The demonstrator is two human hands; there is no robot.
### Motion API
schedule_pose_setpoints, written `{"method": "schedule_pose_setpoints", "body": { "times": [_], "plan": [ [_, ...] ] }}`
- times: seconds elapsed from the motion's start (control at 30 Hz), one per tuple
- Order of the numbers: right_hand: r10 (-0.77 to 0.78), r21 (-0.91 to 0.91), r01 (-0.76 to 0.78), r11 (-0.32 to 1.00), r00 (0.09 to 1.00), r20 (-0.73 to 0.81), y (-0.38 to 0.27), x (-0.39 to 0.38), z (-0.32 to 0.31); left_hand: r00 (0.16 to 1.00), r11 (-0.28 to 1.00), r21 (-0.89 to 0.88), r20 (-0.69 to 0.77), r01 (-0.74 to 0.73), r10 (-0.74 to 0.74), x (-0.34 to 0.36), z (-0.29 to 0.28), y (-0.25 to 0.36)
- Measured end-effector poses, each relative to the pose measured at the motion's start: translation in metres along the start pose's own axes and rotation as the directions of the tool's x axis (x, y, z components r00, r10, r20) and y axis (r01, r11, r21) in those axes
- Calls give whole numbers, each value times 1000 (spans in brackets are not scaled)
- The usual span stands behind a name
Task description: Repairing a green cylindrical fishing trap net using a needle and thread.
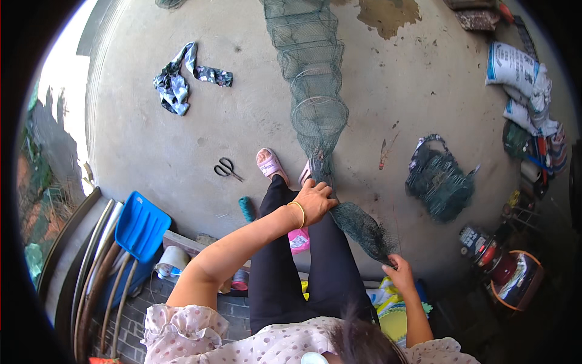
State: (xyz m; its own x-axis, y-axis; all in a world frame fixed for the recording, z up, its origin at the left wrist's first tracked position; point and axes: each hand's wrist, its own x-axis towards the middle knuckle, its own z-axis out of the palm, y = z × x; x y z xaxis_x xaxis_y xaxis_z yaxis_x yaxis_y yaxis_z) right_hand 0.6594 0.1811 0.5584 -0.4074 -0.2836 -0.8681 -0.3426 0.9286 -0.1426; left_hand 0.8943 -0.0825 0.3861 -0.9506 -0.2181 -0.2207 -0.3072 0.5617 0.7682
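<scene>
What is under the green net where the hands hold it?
Under the green net, held by the left hand and right hand, lie black-trousered legs. Further out is concrete floor. One foot is mostly hidden.

daylight was strong and even across the concrete floor (182, 139), with a blown-out white patch at the upper left rim. shadows were soft and short under the scissors (227, 168) and the net trap (312, 91). the right side sat dim. the fisheye bent edges and left black corners; the centre stayed sharp.
</scene>
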Motion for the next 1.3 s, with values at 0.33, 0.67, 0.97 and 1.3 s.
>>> {"method": "schedule_pose_setpoints", "body": {
  "times": [0.33, 0.67, 0.97, 1.3],
  "plan": [
    [185, 127, -190, 974, 982, 49, 215, -6, 136, 908, 996, 74, 419, -47, 12, 21, 135, 76],
    [-114, 203, 162, 966, 967, -229, 70, 166, 151, 913, 932, 113, 189, 345, -361, 0, 97, 48],
    [-538, -22, 539, 842, 837, -95, -110, 186, 143, 860, 882, -133, -200, 451, -470, -91, 13, 5],
    [-336, -460, 780, 424, 607, 720, -180, 260, 89, 642, 670, -139, -201, 729, -740, -142, 53, 42]
  ]
}}
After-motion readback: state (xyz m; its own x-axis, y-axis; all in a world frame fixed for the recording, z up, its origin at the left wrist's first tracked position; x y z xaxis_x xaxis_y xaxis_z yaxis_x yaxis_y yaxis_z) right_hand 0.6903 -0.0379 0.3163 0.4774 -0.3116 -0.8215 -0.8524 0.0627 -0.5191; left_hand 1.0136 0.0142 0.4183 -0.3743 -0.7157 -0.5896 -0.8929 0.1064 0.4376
